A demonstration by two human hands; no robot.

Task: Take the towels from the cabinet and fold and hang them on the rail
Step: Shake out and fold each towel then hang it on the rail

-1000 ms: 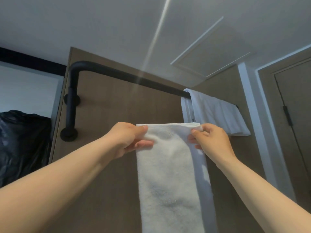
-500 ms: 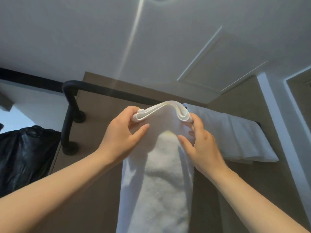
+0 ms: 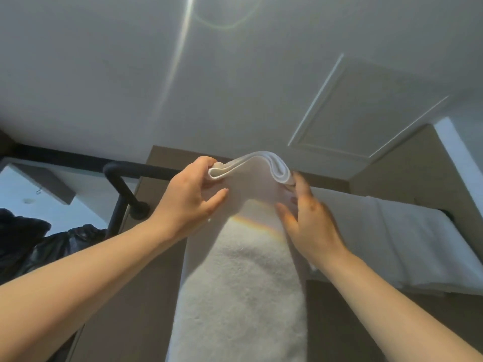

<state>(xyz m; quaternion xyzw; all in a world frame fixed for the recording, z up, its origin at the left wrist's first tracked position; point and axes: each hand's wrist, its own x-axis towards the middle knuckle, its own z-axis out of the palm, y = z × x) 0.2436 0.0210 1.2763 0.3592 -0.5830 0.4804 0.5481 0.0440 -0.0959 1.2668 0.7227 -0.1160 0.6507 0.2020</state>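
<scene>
left hand (image 3: 188, 199) and right hand (image 3: 311, 223) pinch folded towel (image 3: 240, 283).

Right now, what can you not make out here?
Head view:
- rail: middle hidden behind the left hand, held towel and right hand; contact unclear.
- held towel: lower end cut by bottom edge.
- right hand: blurred, grip unclear.
- hung towel: right end cut by frame edge.

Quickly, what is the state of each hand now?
Left hand: pinches the towel at its folded top.
Right hand: holds the same towel at its right edge.
</scene>
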